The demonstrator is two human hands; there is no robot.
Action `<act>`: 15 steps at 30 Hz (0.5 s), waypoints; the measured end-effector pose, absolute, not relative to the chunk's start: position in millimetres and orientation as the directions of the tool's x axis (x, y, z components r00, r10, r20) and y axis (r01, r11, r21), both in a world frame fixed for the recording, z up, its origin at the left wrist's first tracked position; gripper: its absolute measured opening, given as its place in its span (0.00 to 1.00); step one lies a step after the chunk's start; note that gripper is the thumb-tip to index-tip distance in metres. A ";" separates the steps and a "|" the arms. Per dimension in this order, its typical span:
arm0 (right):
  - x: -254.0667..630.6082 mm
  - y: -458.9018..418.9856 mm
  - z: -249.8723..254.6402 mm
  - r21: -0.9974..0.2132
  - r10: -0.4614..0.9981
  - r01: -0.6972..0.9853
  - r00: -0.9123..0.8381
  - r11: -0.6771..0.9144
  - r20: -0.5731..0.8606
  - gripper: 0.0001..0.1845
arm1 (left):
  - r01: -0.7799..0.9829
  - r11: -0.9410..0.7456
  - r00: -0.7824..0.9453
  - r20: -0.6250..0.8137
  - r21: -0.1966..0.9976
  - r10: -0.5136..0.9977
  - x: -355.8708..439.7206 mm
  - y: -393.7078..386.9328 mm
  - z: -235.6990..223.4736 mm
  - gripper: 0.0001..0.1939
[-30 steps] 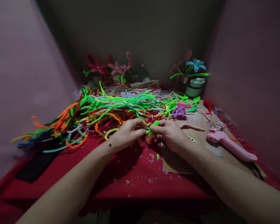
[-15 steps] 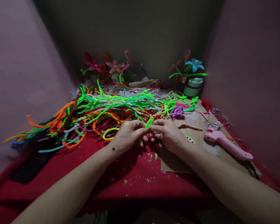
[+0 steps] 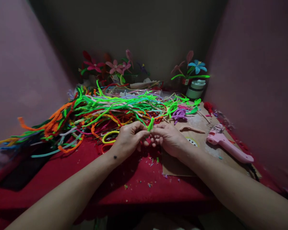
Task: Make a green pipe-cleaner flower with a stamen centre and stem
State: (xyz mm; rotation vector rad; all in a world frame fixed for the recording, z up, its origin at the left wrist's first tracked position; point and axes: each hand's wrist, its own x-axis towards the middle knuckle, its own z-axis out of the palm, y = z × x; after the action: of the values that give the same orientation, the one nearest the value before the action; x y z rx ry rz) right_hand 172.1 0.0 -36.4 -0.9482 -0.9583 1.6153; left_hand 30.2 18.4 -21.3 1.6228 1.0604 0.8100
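A short bent piece of bright green pipe cleaner [image 3: 151, 124] stands between my fingertips above the front of the table. My left hand [image 3: 130, 135] pinches it from the left, and my right hand [image 3: 169, 137] grips it from the right. Its lower end is hidden by the fingers. Just behind the hands spreads a big heap of pipe cleaners [image 3: 117, 105] in green, orange, red and white. Scissors with a yellow handle [image 3: 108, 136] lie beside my left hand, partly covered by it.
A pink hot glue gun [image 3: 228, 143] lies on a brown board [image 3: 201, 159] at the right. A purple bundle of pipe cleaners [image 3: 179, 115] and green leaf shapes [image 3: 193, 110] sit behind. Fuzzy flowers [image 3: 114, 67] and a pale green jar [image 3: 196, 89] stand at the back. A dark phone-like slab [image 3: 21, 175] lies left.
The green piece has turned more upright and looks narrower between my fingers. Both hands keep hold of it. The whole view has shifted slightly.
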 end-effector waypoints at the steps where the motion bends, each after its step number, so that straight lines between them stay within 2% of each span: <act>1: 172.2 -0.1 -36.1 -0.919 0.973 -0.349 -0.195 -0.185 -0.122 0.04 | 0.235 -0.095 0.409 -0.009 0.967 0.912 30.9 18.0 -20.7 0.08; 9: 170.1 -1.8 -41.9 -0.965 0.994 -0.250 -0.089 -0.082 -0.061 0.05 | 0.194 -0.017 0.460 -0.075 0.981 0.885 35.3 16.1 -25.7 0.08; 12: 168.4 -3.1 -42.7 -0.972 0.996 -0.218 -0.039 -0.089 -0.082 0.07 | 0.203 -0.064 0.405 -0.024 0.977 0.914 35.1 17.1 -29.4 0.09; 15: 167.3 -4.5 -43.2 -0.968 0.995 -0.232 -0.032 -0.100 -0.095 0.08 | 0.275 -0.190 0.378 0.075 0.942 0.923 34.0 16.4 -32.2 0.09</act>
State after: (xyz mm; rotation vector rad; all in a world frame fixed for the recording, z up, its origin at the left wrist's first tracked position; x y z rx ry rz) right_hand 167.3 -4.5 -43.2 -1.0921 -0.9993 1.3981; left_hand 34.0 16.4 -32.2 1.6905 1.0691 0.8560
